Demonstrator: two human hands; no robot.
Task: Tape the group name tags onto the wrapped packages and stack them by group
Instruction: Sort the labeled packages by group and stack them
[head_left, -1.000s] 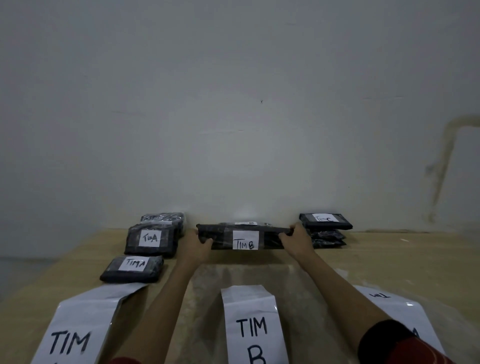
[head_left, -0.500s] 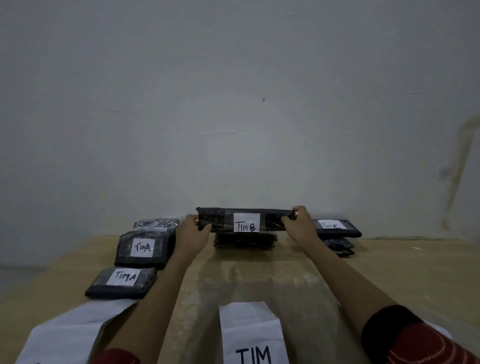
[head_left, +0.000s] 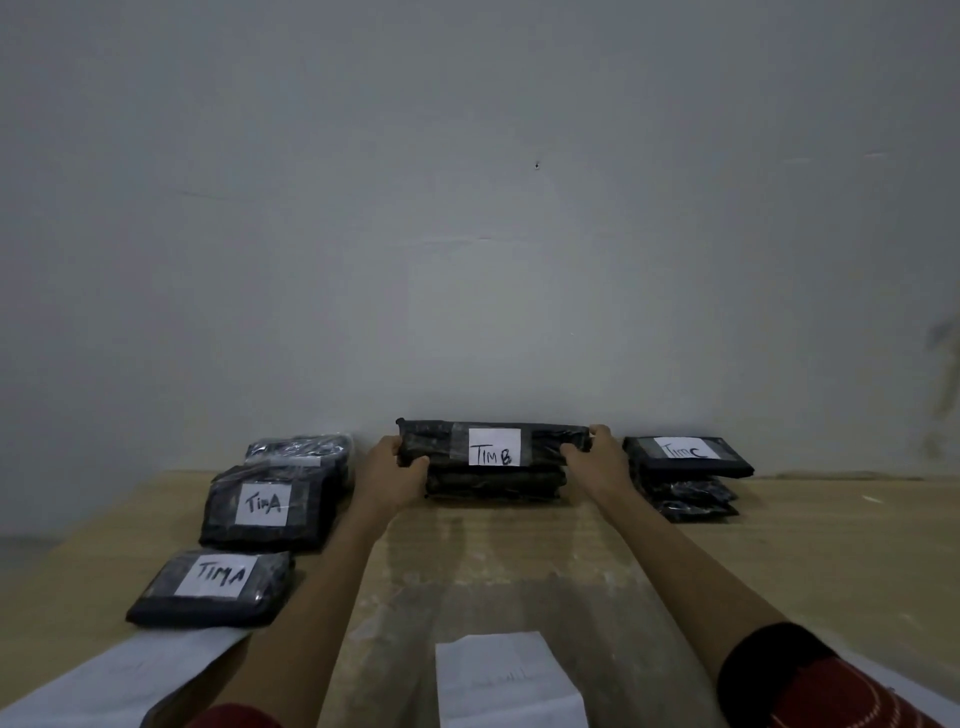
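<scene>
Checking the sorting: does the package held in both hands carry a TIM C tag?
No, the white tag on the package gripped by the left hand and right hand reads TIM B.

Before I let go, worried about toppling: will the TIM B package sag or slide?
Likely stiff: the TIM B package spans straight between left hand and right hand, no sag. Its glossy wrap may slide on the package below. Flat and wide, so tipping seems unlikely.

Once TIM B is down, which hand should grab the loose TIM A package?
Probably left: the left hand, gripping the TIM B package, is nearer the loose TIM A package than the right hand.
</scene>
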